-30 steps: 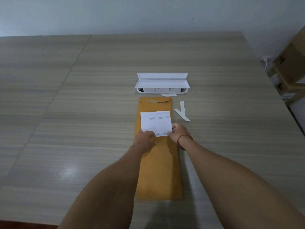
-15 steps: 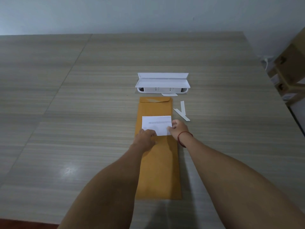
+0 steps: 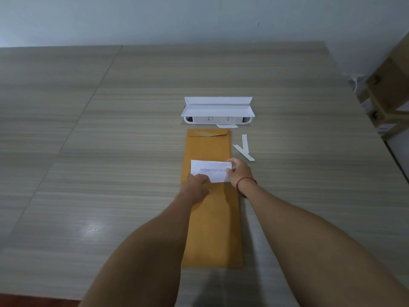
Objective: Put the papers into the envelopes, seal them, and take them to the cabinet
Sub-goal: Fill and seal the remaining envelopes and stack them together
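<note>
A long brown envelope (image 3: 210, 229) lies lengthwise on the wooden table, its flap end pointing away from me. On its middle lies a white folded paper (image 3: 210, 170) with a line of print. My left hand (image 3: 195, 187) presses on the paper's near left corner with curled fingers. My right hand (image 3: 239, 170) pinches the paper's right edge; a red string circles that wrist. The paper's lower edge is partly hidden by both hands.
A white open box (image 3: 218, 111) stands just beyond the envelope. Two white paper strips (image 3: 243, 147) lie to the envelope's right, a third (image 3: 226, 126) by the box. Cardboard boxes (image 3: 389, 96) are stacked past the table's right edge.
The white paper has become shorter front to back, folded down over the last second. My right hand has slid up along the paper's right edge; my left hand has stayed in place.
</note>
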{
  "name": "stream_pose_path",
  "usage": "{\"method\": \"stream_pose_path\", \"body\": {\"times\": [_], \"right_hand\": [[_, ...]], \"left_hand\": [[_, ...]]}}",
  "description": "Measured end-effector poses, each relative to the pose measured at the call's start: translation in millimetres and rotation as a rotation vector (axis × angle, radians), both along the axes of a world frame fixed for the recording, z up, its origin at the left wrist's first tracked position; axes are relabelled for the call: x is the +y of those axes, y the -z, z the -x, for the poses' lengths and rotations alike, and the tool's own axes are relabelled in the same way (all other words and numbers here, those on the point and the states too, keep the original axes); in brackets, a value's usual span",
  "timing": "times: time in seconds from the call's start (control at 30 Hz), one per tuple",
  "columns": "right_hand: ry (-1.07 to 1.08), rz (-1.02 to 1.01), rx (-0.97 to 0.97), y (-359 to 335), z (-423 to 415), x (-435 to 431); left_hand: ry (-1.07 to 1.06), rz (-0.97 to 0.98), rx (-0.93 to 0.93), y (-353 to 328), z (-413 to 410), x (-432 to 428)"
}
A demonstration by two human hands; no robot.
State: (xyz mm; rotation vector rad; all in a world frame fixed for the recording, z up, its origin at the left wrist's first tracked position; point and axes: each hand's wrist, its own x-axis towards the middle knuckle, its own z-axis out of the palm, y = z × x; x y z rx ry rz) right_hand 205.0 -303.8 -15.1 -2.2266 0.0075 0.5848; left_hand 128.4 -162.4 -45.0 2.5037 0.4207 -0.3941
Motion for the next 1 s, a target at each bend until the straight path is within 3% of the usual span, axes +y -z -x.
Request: {"method": "stream_pose_path", "body": {"times": [0.13,0.37,0.53,0.73,1.0], "right_hand": [[-0.135,0.178,0.006,7,5,-7],[-0.12,0.081,-0.115,1,6,1],[-0.221,0.191,-0.05,4,9,-1],[-0.14,0.078,-0.076,-2,8,4],[-0.225,0.175,0.018,7,9,1]], "left_hand": [[-0.008,0.011,-0.027,1,1,0],[-0.064,0.055,-0.051,-5,-1,0],[-0.06,0.047,-0.026,-5,4,3],[-0.023,0.011,-0.016,-9,6,2],[0.036,-0.019,-0.014,-10,10,2]]}}
